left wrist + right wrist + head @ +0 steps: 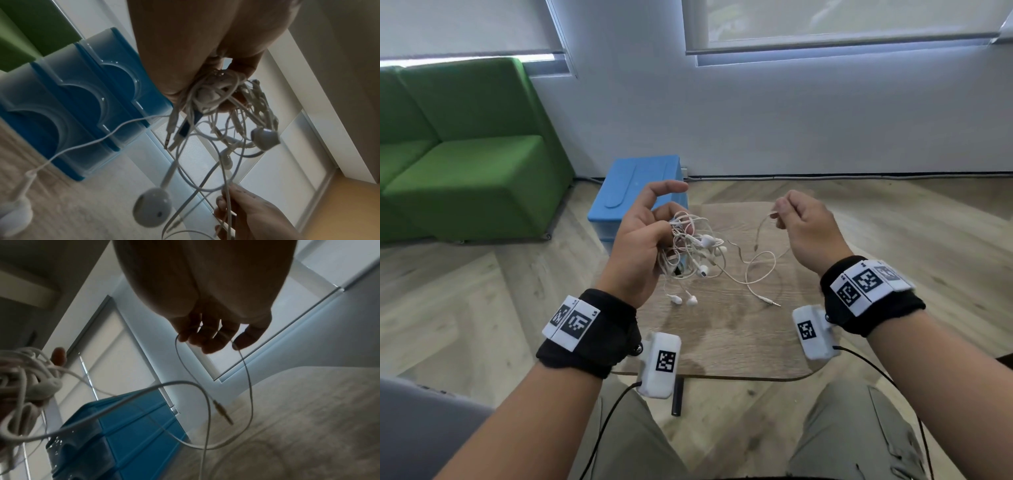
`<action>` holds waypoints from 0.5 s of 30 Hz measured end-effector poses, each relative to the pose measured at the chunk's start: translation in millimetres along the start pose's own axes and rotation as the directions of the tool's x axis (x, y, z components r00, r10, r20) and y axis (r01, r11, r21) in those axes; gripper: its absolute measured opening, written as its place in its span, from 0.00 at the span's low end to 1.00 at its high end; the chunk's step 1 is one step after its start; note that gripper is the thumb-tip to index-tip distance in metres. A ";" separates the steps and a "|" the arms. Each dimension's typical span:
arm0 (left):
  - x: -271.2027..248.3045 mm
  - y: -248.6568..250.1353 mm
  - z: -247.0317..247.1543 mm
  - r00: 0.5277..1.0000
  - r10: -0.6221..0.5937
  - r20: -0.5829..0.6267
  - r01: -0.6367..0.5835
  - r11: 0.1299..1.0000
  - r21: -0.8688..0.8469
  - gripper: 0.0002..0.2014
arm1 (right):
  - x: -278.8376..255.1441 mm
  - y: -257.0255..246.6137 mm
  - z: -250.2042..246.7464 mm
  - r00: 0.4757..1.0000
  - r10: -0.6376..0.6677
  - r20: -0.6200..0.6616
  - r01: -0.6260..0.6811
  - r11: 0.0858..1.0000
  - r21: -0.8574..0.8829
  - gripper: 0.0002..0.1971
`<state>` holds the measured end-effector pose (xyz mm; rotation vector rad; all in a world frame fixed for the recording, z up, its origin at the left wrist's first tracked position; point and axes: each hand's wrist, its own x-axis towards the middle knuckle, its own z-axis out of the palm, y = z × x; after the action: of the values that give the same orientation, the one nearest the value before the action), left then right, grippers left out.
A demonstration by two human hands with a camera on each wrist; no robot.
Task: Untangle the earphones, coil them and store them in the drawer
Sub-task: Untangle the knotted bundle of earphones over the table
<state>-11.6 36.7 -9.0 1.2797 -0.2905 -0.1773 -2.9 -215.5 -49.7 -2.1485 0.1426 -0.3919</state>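
Tangled white earphones (697,251): smooth plastic-coated cord, glossy hard-plastic buds, one bare metal jack plug (774,303) with a shiny tip. Small round-cornered table (739,335): matt wood-grain top, pale brown; floor (465,308) in similar matt wood-look planks. Blue plastic drawer unit (635,186): smooth, slightly glossy shell with translucent drawer fronts; green sofa (469,154) in matt woven cloth; black wristbands (599,337) of soft fabric.

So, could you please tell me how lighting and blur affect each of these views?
Head view: evenly lit and sharp. Left wrist view: left hand dim against bright blinds, nearest earbud blurred. Right wrist view: right hand a dark backlit silhouette, cable soft.
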 end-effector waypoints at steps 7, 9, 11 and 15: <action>-0.5 1.7 2.8 0.999 0.009 0.052 -0.008 1.000 -0.017 0.30 | -15.4 -42.3 -2.9 0.914 -0.240 0.329 0.186 0.965 0.186 0.14; -0.4 2.6 4.0 0.997 0.013 0.071 -0.012 1.000 -0.013 0.30 | -18.6 -51.8 -0.6 0.833 -0.283 0.475 0.161 0.946 0.281 0.10; -1.1 3.4 3.7 0.996 0.014 0.088 -0.014 1.000 0.001 0.30 | -18.7 -53.1 3.2 0.796 -0.334 0.504 0.205 0.933 0.295 0.04; -2.7 3.7 0.4 0.994 0.006 0.105 -0.010 0.999 0.034 0.29 | -14.3 -47.2 0.6 0.828 -0.328 0.455 0.184 0.925 0.332 0.05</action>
<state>-14.4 38.1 -5.6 1.3056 -0.3898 -0.2338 -18.3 -184.4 -14.6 -1.9211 -0.4845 0.0155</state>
